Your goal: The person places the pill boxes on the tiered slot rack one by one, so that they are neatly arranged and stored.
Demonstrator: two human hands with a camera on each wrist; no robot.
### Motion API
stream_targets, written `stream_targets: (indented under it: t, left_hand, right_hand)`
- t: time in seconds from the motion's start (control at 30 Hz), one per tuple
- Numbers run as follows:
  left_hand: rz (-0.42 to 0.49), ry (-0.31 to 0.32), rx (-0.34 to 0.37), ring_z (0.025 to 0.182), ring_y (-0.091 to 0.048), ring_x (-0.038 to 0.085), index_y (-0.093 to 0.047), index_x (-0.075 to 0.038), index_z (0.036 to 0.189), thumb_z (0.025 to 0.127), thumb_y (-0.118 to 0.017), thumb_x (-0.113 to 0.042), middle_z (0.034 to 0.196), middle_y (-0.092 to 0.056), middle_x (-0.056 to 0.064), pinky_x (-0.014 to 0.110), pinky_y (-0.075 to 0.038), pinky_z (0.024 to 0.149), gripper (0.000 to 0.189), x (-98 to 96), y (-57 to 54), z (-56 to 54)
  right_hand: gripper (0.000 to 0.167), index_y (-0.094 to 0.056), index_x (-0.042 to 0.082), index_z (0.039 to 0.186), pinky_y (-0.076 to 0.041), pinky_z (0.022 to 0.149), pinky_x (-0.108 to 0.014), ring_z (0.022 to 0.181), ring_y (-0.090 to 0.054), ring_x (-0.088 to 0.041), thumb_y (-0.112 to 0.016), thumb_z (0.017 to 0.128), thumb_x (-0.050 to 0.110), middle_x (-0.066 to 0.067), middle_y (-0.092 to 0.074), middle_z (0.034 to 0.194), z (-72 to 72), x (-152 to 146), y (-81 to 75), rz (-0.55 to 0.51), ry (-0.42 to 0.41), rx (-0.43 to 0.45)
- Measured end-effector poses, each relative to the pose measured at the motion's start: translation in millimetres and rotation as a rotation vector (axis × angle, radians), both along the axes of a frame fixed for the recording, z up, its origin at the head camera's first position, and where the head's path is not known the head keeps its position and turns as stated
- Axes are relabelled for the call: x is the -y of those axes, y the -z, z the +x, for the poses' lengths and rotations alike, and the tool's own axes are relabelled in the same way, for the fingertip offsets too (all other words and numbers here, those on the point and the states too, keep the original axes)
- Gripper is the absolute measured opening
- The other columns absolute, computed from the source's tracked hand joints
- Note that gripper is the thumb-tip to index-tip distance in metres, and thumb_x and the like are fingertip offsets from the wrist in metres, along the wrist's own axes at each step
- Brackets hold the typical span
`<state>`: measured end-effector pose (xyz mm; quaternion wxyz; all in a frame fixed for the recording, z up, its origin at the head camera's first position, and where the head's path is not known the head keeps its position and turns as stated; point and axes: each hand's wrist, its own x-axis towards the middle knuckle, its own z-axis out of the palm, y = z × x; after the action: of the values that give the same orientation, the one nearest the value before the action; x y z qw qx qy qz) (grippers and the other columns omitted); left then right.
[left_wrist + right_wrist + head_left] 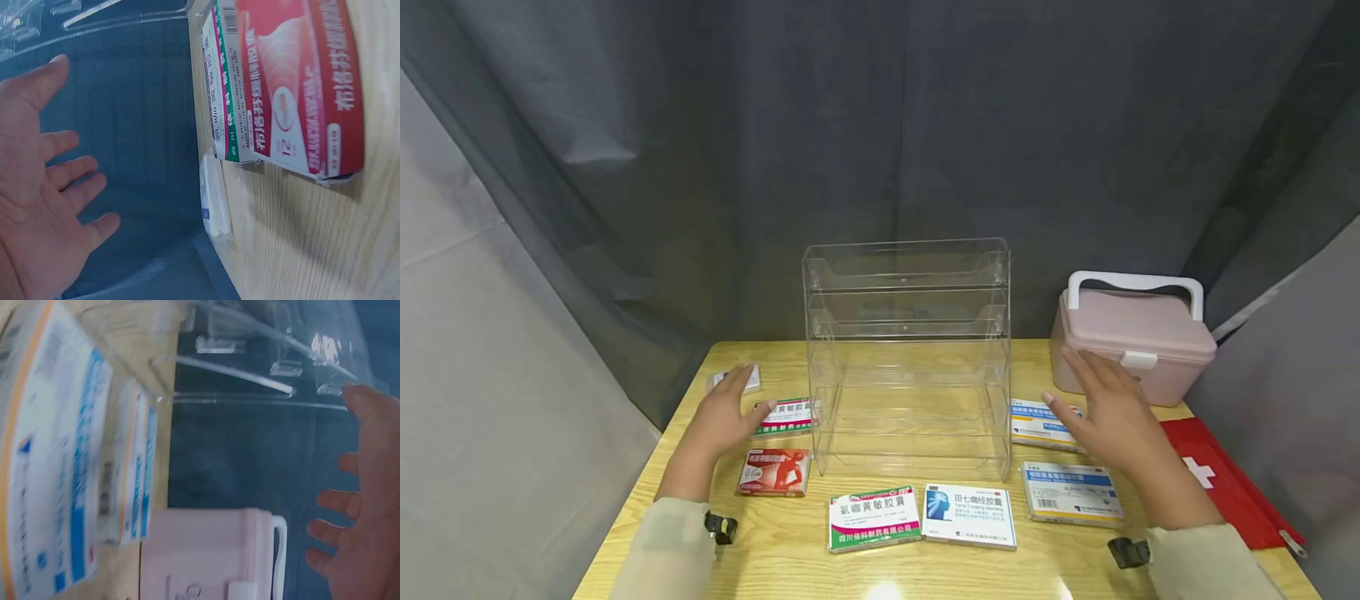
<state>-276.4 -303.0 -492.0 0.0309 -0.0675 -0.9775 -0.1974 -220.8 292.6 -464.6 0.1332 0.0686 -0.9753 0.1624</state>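
A clear acrylic tiered rack stands at the middle of the wooden table. To its left my left hand hovers with fingers spread, holding nothing. Beneath and beside it lie a red medicine box, a green-and-white medicine box and a small white packet. On the other side my right hand is also raised with its fingers extended and nothing in it. Near it are two blue-and-white medicine boxes, one in front and one farther back, partly hidden by the rack or hand.
Before the rack lie another green-and-white box and a white box with a blue picture. A pink case with a white handle stands at the back right. A red pouch with a white cross lies at the right edge.
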Motion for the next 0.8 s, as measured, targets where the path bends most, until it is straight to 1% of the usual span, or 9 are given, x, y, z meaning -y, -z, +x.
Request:
stream_targets:
  t: [0.1, 0.23, 0.3, 0.37, 0.47, 0.57, 0.7, 0.8]
  left_hand:
    - [0.045, 0.009, 0.042, 0.16, -0.03, 0.056, -0.026, -0.009, 0.174, 0.106, -0.067, -0.052, 0.178, -0.027, 0.025, 0.077, -0.034, 0.127, 0.089, 2.9, 0.3, -6.2]
    - [0.112, 0.035, 0.114, 0.159, -0.034, 0.055, -0.033, -0.006, 0.17, 0.105, -0.072, -0.044, 0.174, -0.035, 0.027, 0.074, -0.036, 0.127, 0.085, 4.4, 5.4, -14.8]
    - [0.156, 0.038, 0.161, 0.159, -0.034, 0.053, -0.036, -0.006, 0.169, 0.104, -0.075, -0.037, 0.173, -0.037, 0.026, 0.072, -0.036, 0.128, 0.082, 4.3, 9.4, -19.5]
    - [0.174, 0.031, 0.204, 0.16, -0.034, 0.053, -0.038, -0.007, 0.169, 0.104, -0.076, -0.033, 0.173, -0.039, 0.026, 0.072, -0.036, 0.128, 0.08, 3.5, 13.5, -23.7]
    - [0.166, 0.008, 0.258, 0.159, -0.036, 0.052, -0.041, -0.011, 0.169, 0.101, -0.08, -0.028, 0.172, -0.041, 0.024, 0.071, -0.039, 0.127, 0.08, 2.6, 17.1, -29.6]
    - [0.129, 0.012, 0.294, 0.158, -0.039, 0.051, -0.043, -0.01, 0.167, 0.098, -0.084, -0.024, 0.171, -0.044, 0.024, 0.07, -0.042, 0.126, 0.081, 1.5, 19.1, -34.9]
    - [0.108, 0.024, 0.354, 0.157, -0.041, 0.049, -0.045, -0.007, 0.166, 0.096, -0.086, -0.018, 0.169, -0.046, 0.024, 0.067, -0.042, 0.126, 0.081, 1.3, 21.4, -38.4]
    - [0.097, 0.032, 0.387, 0.158, -0.04, 0.049, -0.045, -0.006, 0.166, 0.096, -0.086, -0.016, 0.169, -0.046, 0.023, 0.066, -0.041, 0.128, 0.081, 2.6, 23.5, -39.3]
  right_hand:
    - [0.092, -0.026, 0.015, 0.174, -0.026, 0.123, -0.086, 0.159, -0.027, -0.057, -0.061, 0.104, 0.063, -0.028, -0.031, 0.175, -7.0, 9.5, -8.1, -0.057, 0.006, 0.02]
    - [0.093, -0.028, 0.012, 0.173, -0.029, 0.124, -0.083, 0.158, -0.031, -0.056, -0.062, 0.104, 0.064, -0.028, -0.033, 0.174, -19.1, 21.3, -16.0, -0.132, 0.015, 0.028]
    - [0.092, -0.031, 0.01, 0.172, -0.032, 0.124, -0.081, 0.157, -0.034, -0.056, -0.063, 0.104, 0.063, -0.029, -0.036, 0.172, -24.0, 27.0, -19.0, -0.173, 0.016, 0.024]
    - [0.089, -0.035, 0.007, 0.17, -0.034, 0.123, -0.08, 0.155, -0.037, -0.058, -0.065, 0.105, 0.059, -0.031, -0.04, 0.17, -27.0, 32.5, -21.3, -0.204, 0.015, 0.012]
    - [0.085, -0.039, 0.004, 0.168, -0.036, 0.122, -0.08, 0.152, -0.04, -0.059, -0.065, 0.107, 0.057, -0.032, -0.044, 0.167, -30.1, 40.9, -23.7, -0.243, 0.015, 0.002]
    - [0.08, -0.043, 0.002, 0.165, -0.043, 0.119, -0.077, 0.148, -0.048, -0.057, -0.063, 0.109, 0.054, -0.032, -0.052, 0.161, -33.6, 48.0, -23.5, -0.307, -0.006, -0.007]
    - [0.074, -0.049, 0.0, 0.162, -0.055, 0.112, -0.068, 0.137, -0.062, -0.05, -0.062, 0.11, 0.052, -0.028, -0.065, 0.149, -37.8, 55.7, -19.3, -0.47, -0.035, 0.019]
    - [0.075, -0.05, 0.0, 0.161, -0.057, 0.112, -0.063, 0.137, -0.064, -0.046, -0.06, 0.11, 0.054, -0.025, -0.065, 0.15, -39.2, 59.8, -15.4, -0.585, -0.022, 0.082]
